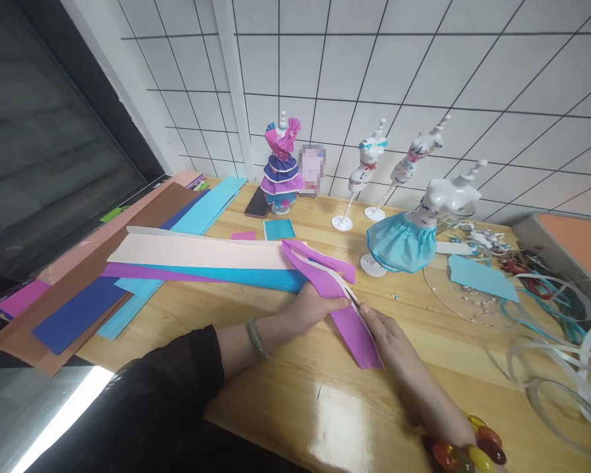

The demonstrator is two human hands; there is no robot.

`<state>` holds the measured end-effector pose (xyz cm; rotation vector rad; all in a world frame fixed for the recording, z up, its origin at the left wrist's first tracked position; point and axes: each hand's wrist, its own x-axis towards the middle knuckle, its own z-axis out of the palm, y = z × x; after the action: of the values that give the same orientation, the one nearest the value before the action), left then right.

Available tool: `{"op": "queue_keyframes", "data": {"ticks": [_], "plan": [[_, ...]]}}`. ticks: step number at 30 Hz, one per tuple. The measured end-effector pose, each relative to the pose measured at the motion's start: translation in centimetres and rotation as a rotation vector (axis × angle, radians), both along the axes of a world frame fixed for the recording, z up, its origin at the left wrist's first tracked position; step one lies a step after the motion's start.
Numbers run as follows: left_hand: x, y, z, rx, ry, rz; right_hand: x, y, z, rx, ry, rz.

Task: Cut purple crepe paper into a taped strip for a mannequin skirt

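My left hand (312, 309) is closed on a purple crepe paper strip (357, 338), its thumb lying across the top. A white band runs along the strip's edge, and the far end folds back over itself. In my right hand (387, 332) are what look like small scissors (353, 299); only the dark, narrow blades show, at the white band, and the handles are hidden by my fingers. Behind my left hand lie a pale cream paper strip (201, 249) and a blue one (256, 278). A mini dress form in a turquoise skirt (404, 243) stands beyond my right hand.
More folded crepe paper, including a brown sheet (148, 213), overhangs the table's left side. A form in a tiered dress (282, 171), a phone (257, 202) and two bare stands (342, 223) line the wall. Ribbons (571, 368) and a clear round plate (443, 295) lie at right.
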<state>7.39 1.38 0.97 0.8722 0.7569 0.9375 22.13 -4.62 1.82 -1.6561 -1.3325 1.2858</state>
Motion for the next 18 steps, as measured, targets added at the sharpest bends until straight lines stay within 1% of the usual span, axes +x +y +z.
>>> {"op": "queue_keyframes", "data": {"ticks": [9,18], "plan": [[0.1,0.3,-1.3,0.034,-0.035,-0.021,-0.3,0.1,0.3,0.004,-0.019,-0.009],[0.1,0.4,-1.2,-0.015,-0.060,-0.048,-0.1,0.2,0.3,0.006,0.024,0.010]]}}
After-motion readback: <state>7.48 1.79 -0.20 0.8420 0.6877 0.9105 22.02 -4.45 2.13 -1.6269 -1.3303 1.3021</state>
